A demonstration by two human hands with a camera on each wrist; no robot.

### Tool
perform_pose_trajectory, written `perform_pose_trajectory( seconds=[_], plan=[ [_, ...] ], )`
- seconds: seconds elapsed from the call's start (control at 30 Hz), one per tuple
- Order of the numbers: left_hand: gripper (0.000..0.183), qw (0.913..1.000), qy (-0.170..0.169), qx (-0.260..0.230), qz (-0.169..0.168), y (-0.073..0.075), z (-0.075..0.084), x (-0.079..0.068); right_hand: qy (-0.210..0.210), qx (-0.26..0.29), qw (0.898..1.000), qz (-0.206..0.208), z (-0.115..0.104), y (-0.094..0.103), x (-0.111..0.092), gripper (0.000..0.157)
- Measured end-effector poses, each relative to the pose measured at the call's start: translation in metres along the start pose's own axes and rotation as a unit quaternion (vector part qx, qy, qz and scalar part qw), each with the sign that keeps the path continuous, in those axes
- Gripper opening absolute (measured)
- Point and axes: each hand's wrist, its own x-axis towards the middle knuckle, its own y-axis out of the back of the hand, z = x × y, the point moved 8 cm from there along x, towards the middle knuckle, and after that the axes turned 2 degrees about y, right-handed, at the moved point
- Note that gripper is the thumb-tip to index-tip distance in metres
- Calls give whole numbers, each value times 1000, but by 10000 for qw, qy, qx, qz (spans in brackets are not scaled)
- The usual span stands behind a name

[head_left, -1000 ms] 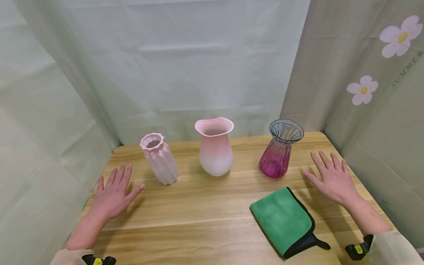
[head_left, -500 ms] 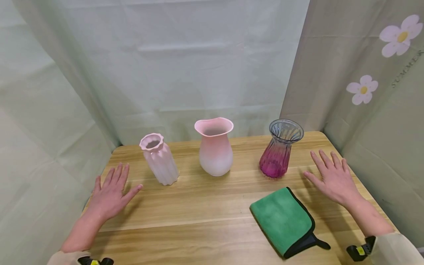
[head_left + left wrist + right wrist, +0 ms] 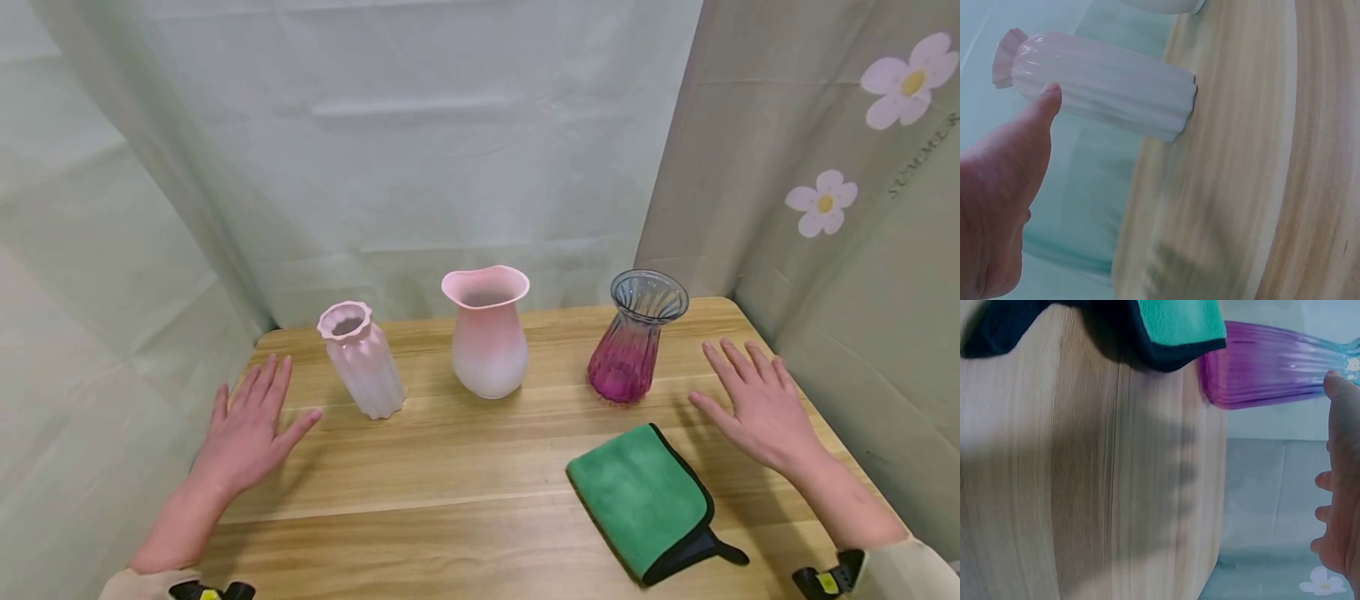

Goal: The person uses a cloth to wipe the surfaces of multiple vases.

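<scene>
My left hand (image 3: 243,437) hovers over the table's left side, palm down with fingers straight and thumb spread. Just right of it stands a small ribbed vase (image 3: 367,367), pale pink with a scalloped rim; the left wrist view shows this vase (image 3: 1107,84) beyond the thumb. My right hand (image 3: 765,412) is held likewise over the right side, holding nothing. Nearest to it are a fluted glass vase (image 3: 626,354), bluish grey above and magenta below, and a folded green cloth (image 3: 641,496) with black edging and a loop. Between the other vases stands a pink-to-white vase (image 3: 490,350) with a wavy flared mouth.
The wooden table (image 3: 450,467) has rounded back corners. Pale fabric curtains (image 3: 480,150) hang close behind it and on both sides, the right one printed with white flowers (image 3: 821,204). A dark device (image 3: 828,575) is strapped at each wrist.
My left hand has drifted slightly forward and to the left. The right hand has barely moved, and the vases and cloth stay where they were.
</scene>
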Motion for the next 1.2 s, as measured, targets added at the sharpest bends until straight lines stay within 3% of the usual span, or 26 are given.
perform_pose_trajectory(
  seconds=[0.33,0.77,0.97,1.2],
  plan=[
    [94,9996,-121,-185,154,11,9,4,438,18,9985,315,-24,8,-2,79],
    [92,9956,-258,-895,80,21,28,14,1079,124,9926,544,-56,14,-10,78],
    [92,9905,-243,-1350,45,23,35,21,1188,80,9916,503,-67,12,-13,76],
    [91,9766,164,-2143,-75,23,40,32,1185,114,9926,222,-78,0,-15,73]
  ],
)
